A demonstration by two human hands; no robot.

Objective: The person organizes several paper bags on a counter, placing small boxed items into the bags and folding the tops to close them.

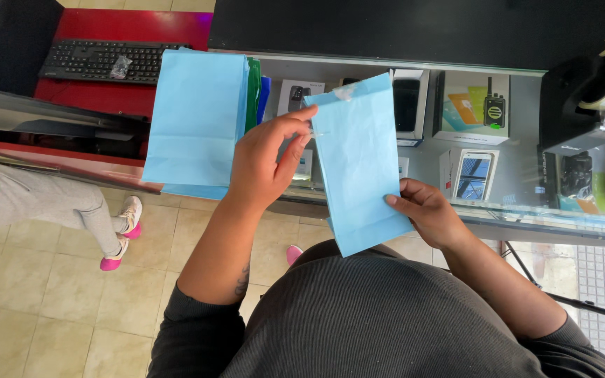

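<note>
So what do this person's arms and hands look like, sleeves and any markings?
Both forearms are bare, with dark grey ribbed sleeves pushed up to the elbows. The left hand is bare; a small dark tattoo marks that forearm. The right hand has no rings or watch showing.

Surface: glass display counter (512,224) | On top, left end: stack of light-blue paper bags (194,119) | Right edge: black tape dispenser (582,105)
</note>
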